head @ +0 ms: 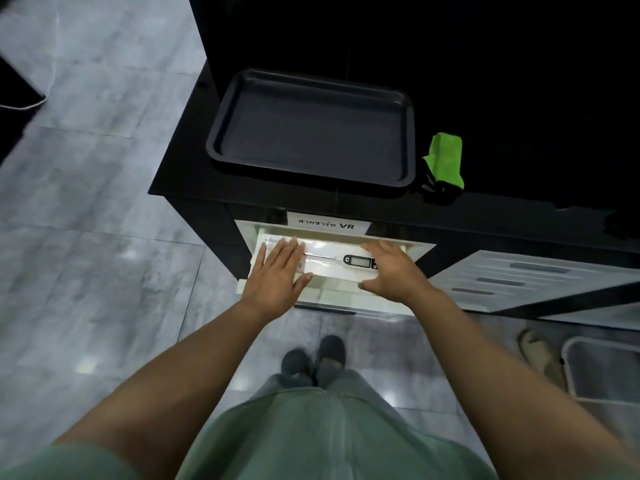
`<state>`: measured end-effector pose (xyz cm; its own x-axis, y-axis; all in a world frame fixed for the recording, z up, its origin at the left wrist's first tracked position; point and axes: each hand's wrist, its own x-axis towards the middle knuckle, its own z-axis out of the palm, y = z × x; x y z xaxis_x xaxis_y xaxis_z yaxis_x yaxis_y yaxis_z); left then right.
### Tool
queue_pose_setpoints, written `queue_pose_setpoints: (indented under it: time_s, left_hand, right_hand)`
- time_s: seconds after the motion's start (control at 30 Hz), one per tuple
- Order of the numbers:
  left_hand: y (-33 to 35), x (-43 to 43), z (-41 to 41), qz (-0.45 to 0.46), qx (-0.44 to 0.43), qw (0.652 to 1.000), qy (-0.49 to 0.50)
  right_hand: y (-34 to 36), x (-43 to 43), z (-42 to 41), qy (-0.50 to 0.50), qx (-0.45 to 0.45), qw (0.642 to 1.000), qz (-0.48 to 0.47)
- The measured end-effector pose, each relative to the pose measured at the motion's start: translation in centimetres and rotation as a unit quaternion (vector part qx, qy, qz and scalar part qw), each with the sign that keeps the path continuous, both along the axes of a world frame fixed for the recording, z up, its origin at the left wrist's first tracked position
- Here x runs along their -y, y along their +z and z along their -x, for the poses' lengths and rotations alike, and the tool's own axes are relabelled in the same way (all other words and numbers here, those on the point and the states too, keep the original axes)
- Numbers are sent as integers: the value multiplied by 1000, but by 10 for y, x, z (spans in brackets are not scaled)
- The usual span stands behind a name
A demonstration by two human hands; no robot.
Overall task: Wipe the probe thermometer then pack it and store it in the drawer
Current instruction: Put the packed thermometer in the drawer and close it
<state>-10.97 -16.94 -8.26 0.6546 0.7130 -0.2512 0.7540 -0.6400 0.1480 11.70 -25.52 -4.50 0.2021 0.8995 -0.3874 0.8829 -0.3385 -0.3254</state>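
Note:
A white box (332,268) with a picture of a black probe thermometer on its lid lies in the pulled-out white drawer (420,249) of a black cabinet. My left hand (280,271) lies flat on the box's left end, fingers straight. My right hand (389,270) rests on the right end, fingers spread over the lid and thumb at the near edge. The thermometer itself is not visible outside the box.
On the cabinet top stand a dark empty tray (311,128) and a green cloth (445,164) to its right. A label reading VR (327,223) sits above the drawer. More white drawers (526,278) are at the right; a bin (602,368) stands on the floor.

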Motion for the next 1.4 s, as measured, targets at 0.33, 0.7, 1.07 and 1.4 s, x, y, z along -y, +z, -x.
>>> queue_pose_setpoints:
  time_s: [0.33, 0.7, 1.07, 1.4]
  left_hand:
    - [-34, -25, -29, 135, -78, 988, -2]
    - [-103, -59, -55, 253, -149, 954, 52]
    - [-144, -72, -75, 306, -208, 925, 82]
    - [-136, -62, -77, 285, -213, 928, 111]
  right_hand:
    - [-62, -13, -15, -9, -18, 999, 36]
    - [-149, -39, -27, -2, -18, 995, 102]
    - [-203, -58, -33, 38, -27, 993, 112]
    - [-196, -53, -33, 43, -3, 988, 146]
